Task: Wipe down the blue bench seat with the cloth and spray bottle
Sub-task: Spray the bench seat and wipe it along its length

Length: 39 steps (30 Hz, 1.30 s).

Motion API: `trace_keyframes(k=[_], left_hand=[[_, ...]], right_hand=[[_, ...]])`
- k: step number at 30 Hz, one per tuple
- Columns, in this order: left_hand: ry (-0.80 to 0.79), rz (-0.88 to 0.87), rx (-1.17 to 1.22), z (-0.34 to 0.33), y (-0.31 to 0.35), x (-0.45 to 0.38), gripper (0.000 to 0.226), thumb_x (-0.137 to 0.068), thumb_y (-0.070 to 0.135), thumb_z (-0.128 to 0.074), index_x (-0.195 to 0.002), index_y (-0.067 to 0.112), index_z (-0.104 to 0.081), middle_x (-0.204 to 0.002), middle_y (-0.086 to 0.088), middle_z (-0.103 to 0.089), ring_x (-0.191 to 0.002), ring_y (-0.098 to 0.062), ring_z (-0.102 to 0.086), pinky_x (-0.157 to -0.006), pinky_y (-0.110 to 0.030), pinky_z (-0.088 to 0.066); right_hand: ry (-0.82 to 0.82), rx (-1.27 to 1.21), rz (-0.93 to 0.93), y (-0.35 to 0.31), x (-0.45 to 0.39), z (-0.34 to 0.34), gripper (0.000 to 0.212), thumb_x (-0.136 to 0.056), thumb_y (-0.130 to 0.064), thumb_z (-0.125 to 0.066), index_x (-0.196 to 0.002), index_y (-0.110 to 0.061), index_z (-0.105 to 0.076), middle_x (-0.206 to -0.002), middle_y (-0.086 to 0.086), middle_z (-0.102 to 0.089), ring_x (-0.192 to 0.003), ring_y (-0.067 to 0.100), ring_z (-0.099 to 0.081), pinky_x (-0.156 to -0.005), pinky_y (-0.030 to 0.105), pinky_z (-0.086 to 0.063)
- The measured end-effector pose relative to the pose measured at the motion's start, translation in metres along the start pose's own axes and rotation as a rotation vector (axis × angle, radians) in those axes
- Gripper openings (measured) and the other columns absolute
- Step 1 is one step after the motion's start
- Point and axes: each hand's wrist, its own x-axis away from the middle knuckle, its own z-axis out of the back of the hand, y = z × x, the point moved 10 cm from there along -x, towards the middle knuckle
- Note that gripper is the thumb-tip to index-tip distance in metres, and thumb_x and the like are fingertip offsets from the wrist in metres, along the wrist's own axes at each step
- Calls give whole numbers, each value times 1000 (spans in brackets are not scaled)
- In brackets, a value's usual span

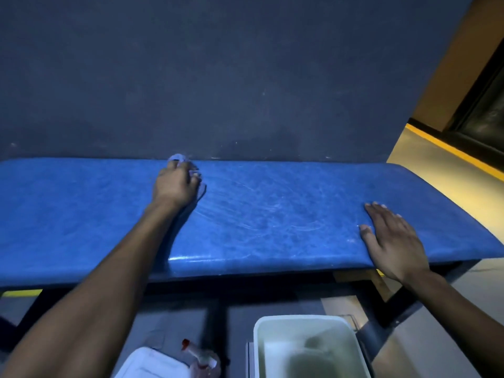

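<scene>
Gripping the cloth (178, 159) in my left hand (174, 186), I press it on the far edge of the blue bench seat (272, 214) by the dark wall (218, 77); my right hand (392, 238) lies flat, empty.

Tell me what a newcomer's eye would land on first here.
The bright blue bench seat spans the frame against the dark wall, with wet smears at its centre. The left hand presses a pale cloth at its far edge; the right hand lies flat near the right end.

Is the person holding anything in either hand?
The left hand holds a cloth bunched under its fingers. The right hand lies flat on the bench seat, holding nothing.
</scene>
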Motion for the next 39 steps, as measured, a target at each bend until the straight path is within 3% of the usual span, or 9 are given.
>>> trace_keyframes(k=[7, 11, 16, 21, 24, 29, 33, 36, 39], left_hand=[[-236, -517, 219, -43, 188, 86, 34, -92, 41, -50, -117, 27, -68, -132, -3, -62, -118, -29, -61, -97, -37, -50], [-295, -728, 213, -43, 217, 132, 31, -97, 39, -52, -120, 22, -66, -131, -6, -59, -119, -29, -58, -100, -34, -44], [-227, -635, 154, -20, 155, 121, 28, -98, 37, -55, -119, 23, -66, -132, -7, -61, -121, -27, -58, -100, -33, -42], [-65, -201, 22, -28, 73, 31, 36, -100, 35, -52, -126, 13, -63, -135, -21, -56, -119, -43, -56, -99, -43, -42], [-69, -43, 26, -45, 87, 0, 42, -99, 33, -52, -132, 8, -56, -143, -24, -47, -119, -48, -53, -101, -45, -41], [-218, -340, 112, -65, 184, 42, 43, -87, 47, -46, -122, 26, -61, -134, -7, -56, -118, -34, -59, -98, -41, -49], [-259, -639, 148, -38, 209, 124, 40, -89, 59, -56, -117, 31, -59, -133, 3, -57, -123, -19, -54, -96, -30, -42], [-303, -649, 144, -19, 169, 137, 54, -84, 69, -59, -128, 38, -55, -147, 8, -50, -138, -11, -44, -107, -27, -39], [-260, -549, 143, -8, 122, 106, 48, -85, 65, -56, -123, 35, -60, -134, 7, -58, -125, -14, -56, -95, -23, -40]], right_hand=[[-52, 38, 11, 1, 0, -1, 74, -97, -59, -13, -157, -20, -32, -163, 5, -36, -153, 22, -27, -125, 44, -21], [-65, 31, 16, 1, 2, -2, 71, -98, -59, -12, -158, -25, -28, -165, 4, -32, -154, 22, -24, -126, 44, -19], [-51, 16, 11, 4, 2, -4, 67, -99, -56, -15, -158, -29, -29, -165, 4, -32, -154, 22, -24, -126, 44, -18], [-40, 12, 0, 5, 2, -4, 67, -99, -55, -16, -158, -28, -30, -166, 4, -31, -154, 22, -24, -127, 43, -17], [-34, 19, 1, 3, 2, -4, 66, -99, -55, -16, -157, -27, -32, -165, 4, -32, -154, 22, -24, -127, 43, -17], [-30, 9, 2, 1, 2, -1, 67, -98, -55, -15, -156, -27, -32, -164, 4, -34, -153, 21, -25, -127, 43, -17], [-46, -1, -5, 1, 2, -1, 70, -97, -57, -13, -157, -28, -31, -165, 3, -33, -154, 20, -24, -127, 42, -15], [-55, -1, -9, 1, 2, -2, 70, -96, -58, -12, -157, -28, -30, -166, 3, -31, -155, 20, -22, -127, 41, -14], [-67, -4, -14, 3, 2, -4, 71, -96, -59, -11, -157, -28, -29, -166, 2, -30, -155, 20, -21, -128, 41, -13]])
